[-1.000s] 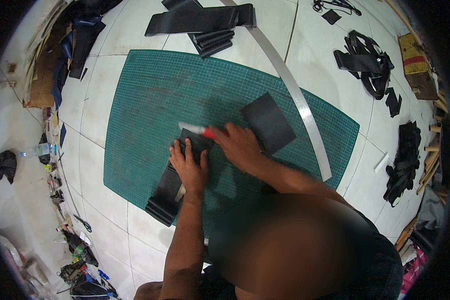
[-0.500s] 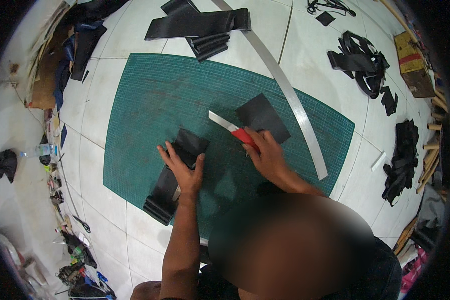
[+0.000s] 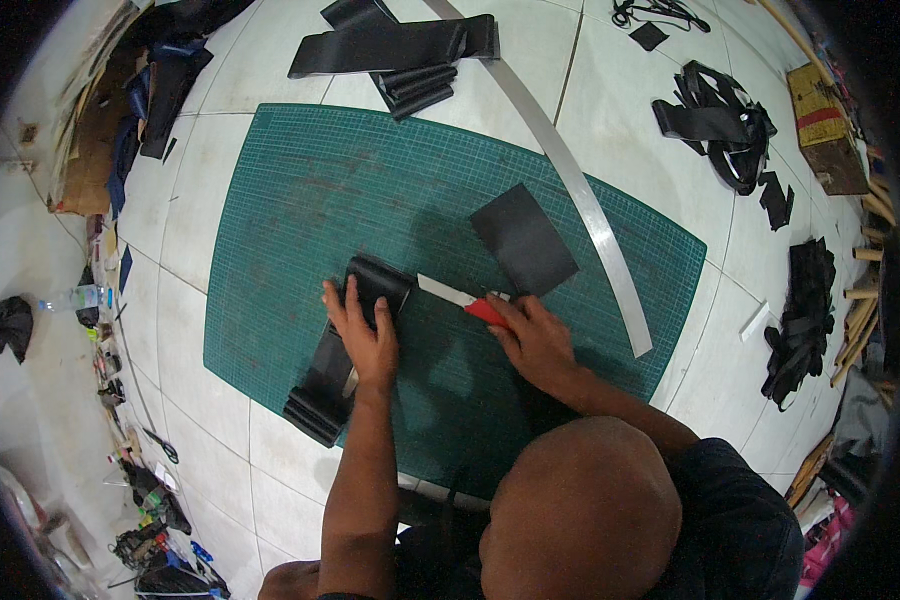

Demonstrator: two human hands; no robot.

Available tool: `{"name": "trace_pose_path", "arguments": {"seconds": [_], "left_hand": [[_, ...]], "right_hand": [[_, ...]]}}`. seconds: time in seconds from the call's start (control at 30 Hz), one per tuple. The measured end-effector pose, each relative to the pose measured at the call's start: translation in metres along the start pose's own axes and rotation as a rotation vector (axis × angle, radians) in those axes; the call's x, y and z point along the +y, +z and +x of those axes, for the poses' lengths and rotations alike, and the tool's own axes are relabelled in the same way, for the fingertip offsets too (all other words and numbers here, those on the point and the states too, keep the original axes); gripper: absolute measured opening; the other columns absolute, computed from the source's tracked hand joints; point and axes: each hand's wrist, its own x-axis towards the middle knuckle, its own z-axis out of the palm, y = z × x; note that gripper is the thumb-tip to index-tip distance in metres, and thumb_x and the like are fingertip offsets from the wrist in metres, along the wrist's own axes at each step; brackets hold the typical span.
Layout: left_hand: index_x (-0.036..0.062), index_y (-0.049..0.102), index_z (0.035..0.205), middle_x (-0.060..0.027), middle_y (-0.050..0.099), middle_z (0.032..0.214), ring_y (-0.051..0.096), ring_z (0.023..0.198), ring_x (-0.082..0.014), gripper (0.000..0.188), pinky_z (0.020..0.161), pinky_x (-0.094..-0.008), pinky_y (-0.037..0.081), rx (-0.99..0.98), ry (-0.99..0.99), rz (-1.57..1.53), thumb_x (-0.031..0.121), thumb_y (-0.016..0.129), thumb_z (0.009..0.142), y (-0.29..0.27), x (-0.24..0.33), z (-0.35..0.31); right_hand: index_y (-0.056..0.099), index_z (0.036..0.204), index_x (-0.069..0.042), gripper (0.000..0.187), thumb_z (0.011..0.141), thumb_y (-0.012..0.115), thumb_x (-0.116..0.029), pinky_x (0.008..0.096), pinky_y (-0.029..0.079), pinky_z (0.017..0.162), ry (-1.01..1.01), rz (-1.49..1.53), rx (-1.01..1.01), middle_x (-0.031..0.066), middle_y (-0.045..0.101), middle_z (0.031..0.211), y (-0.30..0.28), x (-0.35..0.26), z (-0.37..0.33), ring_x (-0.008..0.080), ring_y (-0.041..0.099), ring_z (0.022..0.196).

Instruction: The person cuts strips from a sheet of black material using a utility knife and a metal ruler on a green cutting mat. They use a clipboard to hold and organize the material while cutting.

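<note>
Now the left hand (image 3: 368,345) lies fingers spread on the black strip (image 3: 328,368), seemingly steadying it, right hand (image 3: 542,340) pinching a red-handled knife (image 3: 485,311).

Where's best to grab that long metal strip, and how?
Probably pinch the long metal strip across its narrow near end, coming from the right: that end lies uncovered, black material crosses its far part, and a red-handled knife sits to its left.

The red knife (image 3: 483,310) is partly covered by the right hand (image 3: 543,340), the black strip (image 3: 329,367) by the left hand (image 3: 372,347); the metal ruler (image 3: 610,245) is cut off at the top.
</note>
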Motion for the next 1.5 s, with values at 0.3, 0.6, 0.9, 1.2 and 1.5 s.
{"name": "trace_pose_path", "arguments": {"seconds": [0.3, 0.6, 0.9, 1.2, 1.5], "left_hand": [[0.0072, 0.046, 0.148, -0.0223, 0.029, 0.161, 0.018, 0.15, -0.0478, 0.055, 0.122, -0.0589, 0.011, -0.063, -0.013, 0.234, 0.033, 0.058, 0.101, 0.013, -0.008, 0.001], [0.0076, 0.047, 0.148, -0.0237, 0.03, 0.16, 0.021, 0.148, -0.0502, 0.064, 0.12, -0.0614, 0.013, -0.061, -0.016, 0.256, 0.036, 0.067, 0.095, 0.012, -0.006, 0.003], [0.005, 0.049, 0.146, -0.0253, 0.033, 0.158, 0.023, 0.147, -0.0519, 0.067, 0.118, -0.065, 0.015, -0.066, 0.002, 0.286, 0.038, 0.071, 0.091, 0.016, -0.011, 0.004], [0.0058, 0.048, 0.146, -0.0245, 0.033, 0.158, 0.023, 0.146, -0.0526, 0.069, 0.117, -0.0666, 0.016, -0.028, 0.048, 0.311, 0.037, 0.073, 0.09, 0.018, -0.02, 0.0], [0.0065, 0.042, 0.15, -0.0283, 0.021, 0.161, 0.016, 0.149, -0.0517, 0.074, 0.119, -0.0635, 0.016, 0.0, 0.031, 0.195, 0.035, 0.074, 0.09, 0.009, 0.002, 0.002]], "right_hand": [[0.059, 0.137, -0.02, 0.048, 0.091, 0.068, -0.03, 0.0451, 0.052, 0.072, -0.036, -0.071, -0.022, 0.0092, 0.058, 0.101, 0.006, -0.009, 0.001, 0.0296, 0.063, 0.086], [0.058, 0.14, -0.017, 0.046, 0.096, 0.065, -0.027, 0.0399, 0.046, 0.072, -0.075, -0.164, -0.101, 0.0088, 0.056, 0.101, 0.017, -0.019, 0.035, 0.0224, 0.058, 0.085], [0.058, 0.14, -0.019, 0.045, 0.096, 0.063, -0.026, 0.0394, 0.043, 0.075, -0.064, -0.257, -0.075, 0.0086, 0.057, 0.102, 0.025, -0.023, 0.046, 0.0232, 0.059, 0.088], [0.057, 0.139, -0.017, 0.044, 0.097, 0.063, -0.027, 0.0445, 0.047, 0.076, -0.163, -0.192, -0.083, 0.0107, 0.057, 0.104, 0.038, -0.03, 0.089, 0.0272, 0.061, 0.09], [0.053, 0.142, -0.012, 0.048, 0.098, 0.063, -0.03, 0.0424, 0.054, 0.078, -0.049, 0.074, 0.132, 0.016, 0.057, 0.106, 0.0, -0.032, 0.146, 0.0305, 0.064, 0.09]]}}
